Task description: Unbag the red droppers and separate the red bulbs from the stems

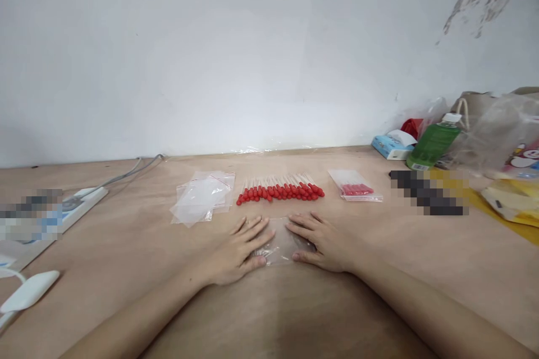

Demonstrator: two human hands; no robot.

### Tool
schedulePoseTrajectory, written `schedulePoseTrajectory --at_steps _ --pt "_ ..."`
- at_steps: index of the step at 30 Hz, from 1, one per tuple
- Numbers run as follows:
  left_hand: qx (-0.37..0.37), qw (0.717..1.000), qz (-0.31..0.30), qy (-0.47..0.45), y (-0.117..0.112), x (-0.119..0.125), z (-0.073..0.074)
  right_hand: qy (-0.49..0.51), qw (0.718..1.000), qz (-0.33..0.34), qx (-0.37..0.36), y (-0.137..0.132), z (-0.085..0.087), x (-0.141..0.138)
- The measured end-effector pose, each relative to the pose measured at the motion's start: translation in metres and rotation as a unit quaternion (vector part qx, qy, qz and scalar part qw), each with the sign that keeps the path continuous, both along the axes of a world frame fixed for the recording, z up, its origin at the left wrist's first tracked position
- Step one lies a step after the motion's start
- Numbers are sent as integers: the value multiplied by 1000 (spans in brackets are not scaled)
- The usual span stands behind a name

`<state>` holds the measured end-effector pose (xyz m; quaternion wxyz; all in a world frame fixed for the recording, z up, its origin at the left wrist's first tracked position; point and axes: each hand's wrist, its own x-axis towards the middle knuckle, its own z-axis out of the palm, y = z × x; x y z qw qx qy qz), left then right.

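My left hand lies flat with fingers spread on the left part of a clear plastic bag. On the bag's right part rests my right hand, also flat and spread. What the bag holds, if anything, I cannot make out. Just beyond my hands is a row of thin white sticks with red tips, the tips pointing toward me. Left of the row, several flat clear zip bags overlap in a loose pile. To its right sits a zip bag with several red-tipped sticks inside.
A power strip with a grey cable and a white plug lie at the left. At the right are a tissue pack, a bottle of green liquid, plastic bags and a blurred dark object. A wall closes off the back.
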<state>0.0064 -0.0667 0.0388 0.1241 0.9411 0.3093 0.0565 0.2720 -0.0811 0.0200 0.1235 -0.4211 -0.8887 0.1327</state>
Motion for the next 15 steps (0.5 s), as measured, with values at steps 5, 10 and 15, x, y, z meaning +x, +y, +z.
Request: schedulePoseTrajectory --at_steps 5,10,15 --pt "-58 998 7 6 0 -8 -3 -4 1000 1 -19 2 -3 2" --pt "-103 958 159 -214 12 -3 -16 -6 999 26 -29 2 0 4" --pt "-194 928 247 -200 19 -4 -24 42 997 43 40 -2 -3 3"
